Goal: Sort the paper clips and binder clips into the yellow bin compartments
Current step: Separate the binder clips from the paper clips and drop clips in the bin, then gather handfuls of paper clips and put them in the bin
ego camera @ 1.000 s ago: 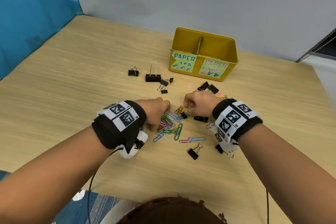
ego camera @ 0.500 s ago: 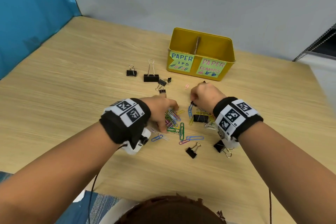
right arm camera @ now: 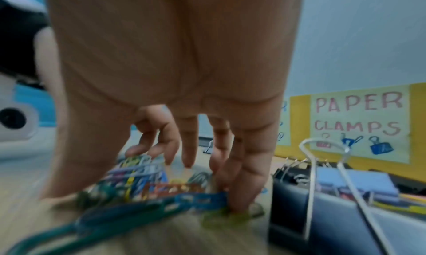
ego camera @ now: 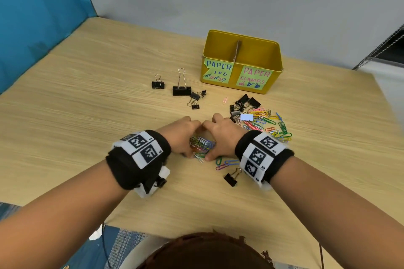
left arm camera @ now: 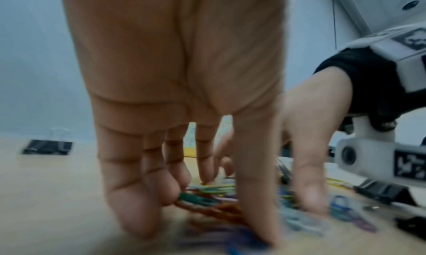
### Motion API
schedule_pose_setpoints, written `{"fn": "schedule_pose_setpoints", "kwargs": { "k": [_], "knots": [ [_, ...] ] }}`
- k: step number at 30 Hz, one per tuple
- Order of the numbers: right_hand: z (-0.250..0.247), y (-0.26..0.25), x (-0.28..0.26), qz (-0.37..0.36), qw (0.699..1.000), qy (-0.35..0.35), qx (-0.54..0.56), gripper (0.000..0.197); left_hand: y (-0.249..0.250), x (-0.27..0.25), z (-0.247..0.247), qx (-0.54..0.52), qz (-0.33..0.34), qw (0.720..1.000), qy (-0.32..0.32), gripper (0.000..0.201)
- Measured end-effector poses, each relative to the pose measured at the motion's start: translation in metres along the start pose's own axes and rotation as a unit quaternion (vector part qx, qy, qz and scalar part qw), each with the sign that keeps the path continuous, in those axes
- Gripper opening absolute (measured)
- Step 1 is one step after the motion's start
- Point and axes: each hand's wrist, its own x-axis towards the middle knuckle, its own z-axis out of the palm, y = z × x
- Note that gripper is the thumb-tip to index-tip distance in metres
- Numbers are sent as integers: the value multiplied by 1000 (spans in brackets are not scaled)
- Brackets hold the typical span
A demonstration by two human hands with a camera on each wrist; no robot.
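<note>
- Since half a second ago, we see the right hand [ego camera: 220, 135] has dropped back from the far clips to meet the left hand [ego camera: 182, 135]; together they now cup a heap of coloured paper clips [ego camera: 202, 145] between them.
- Head view: the yellow bin [ego camera: 242, 50] stands well beyond the hands, ahead and somewhat right, its long axis running left to right. The "PAPER" clips compartment is the left one, so the left hand looks slightly nearer to it. A second scatter of paper clips and binder clips [ego camera: 243, 102] lies between right hand and bin; more binder clips sit ahead to the left.
- Left wrist view: left fingers [left arm camera: 129, 195] are nearly straight, tips down on the table and pressed against the heap; we judge them scooping, not pinching.
- Right wrist view: right fingers [right arm camera: 244, 177] likewise reach down, loosely bent, pressing the heap's other side. A large binder clip [right arm camera: 322, 213] lies just beside them.
- The pale wooden table [ego camera: 87, 116] meets a grey wall with a blue panel at left.
</note>
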Motion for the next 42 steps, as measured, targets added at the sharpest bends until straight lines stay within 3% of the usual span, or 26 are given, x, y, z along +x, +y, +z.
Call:
{"fn": "schedule_pose_setpoints", "kwargs": {
  "k": [4, 7, 9, 11, 14, 16, 20, 23, 25, 27, 30, 32, 34, 36, 39, 40, 42],
  "knots": [
    [-2, 3, 10, -5, 999, 32, 16, 47, 10, 8, 6, -18, 11, 998, 62, 32],
    [-11, 16, 13, 23, 998, 21, 48, 33, 9, 18, 0, 5, 8, 998, 59, 24],
    [-14, 29, 16, 47, 984, 8, 172, 23, 8, 24, -9, -2, 8, 999, 51, 24],
    [-19, 40, 17, 69, 936, -12, 344, 4, 6, 31, -18, -38, 8, 999, 36, 25],
    [-33, 53, 19, 62, 870, -5, 489, 16, 6, 40, -33, -183, -1, 983, -5, 15],
    [-51, 59, 20, 51, 836, 22, 546, 19, 10, 48, -52, -253, 12, 967, 4, 12],
    [-106, 70, 34, 39, 768, 116, 628, 23, 27, 72, -106, -305, 46, 945, 109, 23],
    [-146, 69, 52, 48, 721, 207, 660, 28, 41, 97, -142, -291, 26, 928, 231, 8],
    [-159, 64, 67, 73, 710, 248, 655, 28, 46, 108, -155, -241, 7, 929, 280, 6],
    [-162, 59, 77, 102, 745, 252, 609, 14, 48, 113, -162, -165, -22, 951, 261, 18],
    [-157, 60, 84, 147, 847, 206, 467, 32, 43, 111, -162, -95, -51, 969, 224, 37],
    [-152, 63, 78, 171, 866, 251, 396, 32, 35, 98, -156, -114, -49, 962, 243, 43],
    [-141, 68, 67, 154, 856, 285, 402, 26, 25, 82, -139, -179, -28, 955, 234, 35],
    [-125, 65, 50, 129, 876, 228, 405, 22, 17, 66, -116, -208, -11, 965, 160, 24],
    [-94, 58, 46, 92, 961, 87, 247, 33, 14, 61, -82, -131, -17, 991, 14, 25],
    [-85, 55, 49, 87, 979, 67, 173, 41, 15, 63, -74, -110, -21, 994, 7, 29],
    [-75, 45, 53, 78, 994, 32, 66, 51, 21, 69, -66, -89, -31, 994, 52, 39]
  ]
}}
